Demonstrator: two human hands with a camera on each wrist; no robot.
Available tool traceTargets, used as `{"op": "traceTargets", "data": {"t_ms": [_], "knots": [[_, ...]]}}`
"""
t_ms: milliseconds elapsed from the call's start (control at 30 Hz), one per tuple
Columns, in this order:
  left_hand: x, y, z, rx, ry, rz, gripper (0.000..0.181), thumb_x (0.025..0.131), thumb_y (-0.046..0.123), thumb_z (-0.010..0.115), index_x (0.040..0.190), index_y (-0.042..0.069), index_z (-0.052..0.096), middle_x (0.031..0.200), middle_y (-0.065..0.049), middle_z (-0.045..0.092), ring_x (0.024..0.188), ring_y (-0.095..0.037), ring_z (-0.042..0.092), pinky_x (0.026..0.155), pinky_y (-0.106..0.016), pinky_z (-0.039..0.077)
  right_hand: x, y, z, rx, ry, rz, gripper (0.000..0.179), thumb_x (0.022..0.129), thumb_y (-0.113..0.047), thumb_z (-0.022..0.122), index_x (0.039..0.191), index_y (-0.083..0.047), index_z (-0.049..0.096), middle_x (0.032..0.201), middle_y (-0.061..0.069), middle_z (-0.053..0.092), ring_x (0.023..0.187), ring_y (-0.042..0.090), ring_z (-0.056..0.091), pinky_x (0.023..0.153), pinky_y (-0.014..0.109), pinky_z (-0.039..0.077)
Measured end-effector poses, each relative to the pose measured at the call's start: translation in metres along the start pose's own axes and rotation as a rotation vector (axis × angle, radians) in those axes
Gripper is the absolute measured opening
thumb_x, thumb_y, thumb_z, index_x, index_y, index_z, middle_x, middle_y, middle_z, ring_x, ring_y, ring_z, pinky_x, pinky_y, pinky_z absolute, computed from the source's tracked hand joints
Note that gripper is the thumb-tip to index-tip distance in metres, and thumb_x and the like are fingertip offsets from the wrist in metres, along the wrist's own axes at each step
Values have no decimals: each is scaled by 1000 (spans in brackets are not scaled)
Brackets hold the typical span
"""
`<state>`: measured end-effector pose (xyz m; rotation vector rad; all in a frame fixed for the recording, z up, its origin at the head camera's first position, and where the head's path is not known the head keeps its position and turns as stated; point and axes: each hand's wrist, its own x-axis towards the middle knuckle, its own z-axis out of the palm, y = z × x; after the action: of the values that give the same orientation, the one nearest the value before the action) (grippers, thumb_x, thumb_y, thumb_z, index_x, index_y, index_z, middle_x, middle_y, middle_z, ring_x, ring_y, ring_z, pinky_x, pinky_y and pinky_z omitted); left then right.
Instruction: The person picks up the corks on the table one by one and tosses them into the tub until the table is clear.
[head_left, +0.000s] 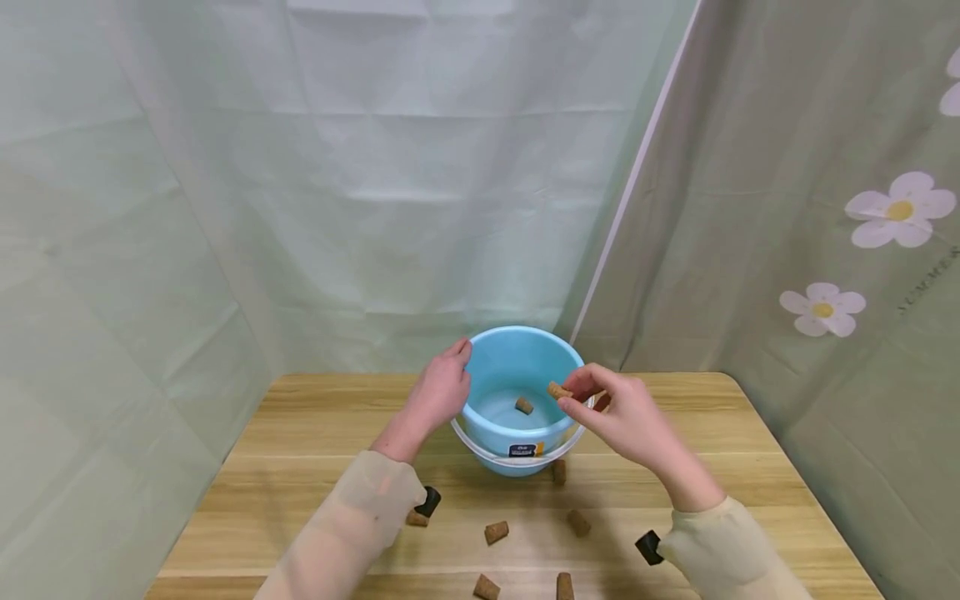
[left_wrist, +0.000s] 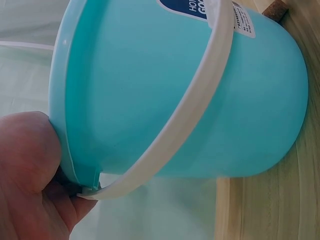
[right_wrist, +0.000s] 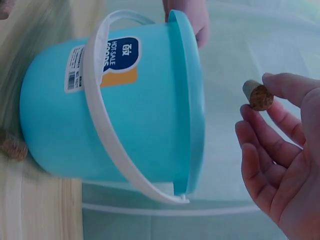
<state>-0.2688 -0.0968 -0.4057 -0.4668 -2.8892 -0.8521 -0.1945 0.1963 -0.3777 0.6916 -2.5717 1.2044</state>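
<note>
A light blue bucket (head_left: 517, 437) with a white handle (left_wrist: 172, 132) stands upright on the table. My left hand (head_left: 441, 387) grips its rim on the left side; in the left wrist view the thumb lies near the rim and the other fingers are partly hidden. Above the right part of the rim, my right hand (head_left: 618, 412) pinches a cork (head_left: 558, 391) between thumb and fingertips. The right wrist view shows that cork (right_wrist: 260, 97) apart from the bucket, the remaining fingers loosely curled. Another cork (head_left: 524, 406) lies on the bucket's floor.
Several corks lie on the wooden table (head_left: 315, 467), among them one cork (head_left: 559, 472) close to the bucket's base and one cork (head_left: 497, 532) nearer the front. Pale curtains (head_left: 375, 183) hang behind and at both sides. A black band piece (head_left: 649, 547) sits at the right wrist.
</note>
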Motion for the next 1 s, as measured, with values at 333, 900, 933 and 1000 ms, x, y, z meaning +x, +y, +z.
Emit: {"op": "traceTargets", "data": {"t_ms": [333, 900, 933, 1000], "knots": [[-1, 0, 1, 1, 1, 1, 51, 108, 5, 48, 158, -9, 44, 167, -24, 39, 152, -40, 40, 121, -53, 38, 37, -6, 27, -75, -104, 42, 16, 97, -29, 82, 108, -19, 75, 97, -11, 74, 91, 8, 69, 78, 33, 61], [0, 1, -1, 29, 0, 7, 51, 108, 4, 48, 157, -9, 44, 166, -24, 40, 152, -40, 41, 122, -52, 36, 57, -5, 51, -173, -193, 4, 12, 98, -31, 81, 102, -22, 74, 84, -16, 69, 81, 2, 66, 78, 32, 57], [0, 1, -1, 30, 1, 8, 51, 108, 4, 48, 157, -9, 44, 166, -24, 40, 152, -40, 42, 122, -52, 36, 57, -5, 52, -178, -196, 1, 11, 98, -30, 81, 101, -23, 74, 84, -16, 70, 81, 2, 66, 78, 32, 57], [0, 1, -1, 35, 4, 11, 51, 108, 4, 49, 157, -10, 45, 165, -24, 41, 151, -40, 42, 122, -52, 37, 58, -5, 54, -189, -194, -8, 10, 98, -30, 81, 100, -23, 74, 85, -16, 70, 80, 2, 65, 77, 32, 57]]}}
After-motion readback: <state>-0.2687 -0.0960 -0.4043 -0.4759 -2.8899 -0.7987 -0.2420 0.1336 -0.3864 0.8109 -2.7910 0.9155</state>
